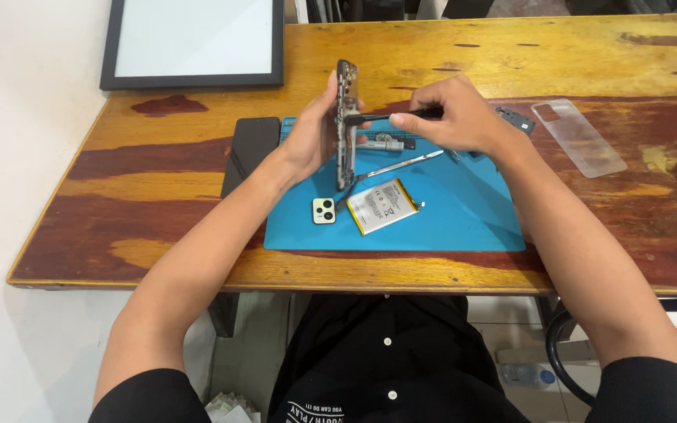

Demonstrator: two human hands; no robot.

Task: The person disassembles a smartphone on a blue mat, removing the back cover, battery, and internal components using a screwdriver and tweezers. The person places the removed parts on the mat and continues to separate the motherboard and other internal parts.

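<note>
Lowest on the mat [472, 219] lies the battery [383, 205]; above it, frame centre, left hand [311, 133] clasps the phone [345, 125] upright on edge; right hand [452, 117] pinches a tool [393, 117] pointing left, touching it.

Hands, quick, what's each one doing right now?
Left hand: closed around the opened phone frame, held upright on its edge over the blue mat.
Right hand: pinching a thin black tool against the frame.
</note>
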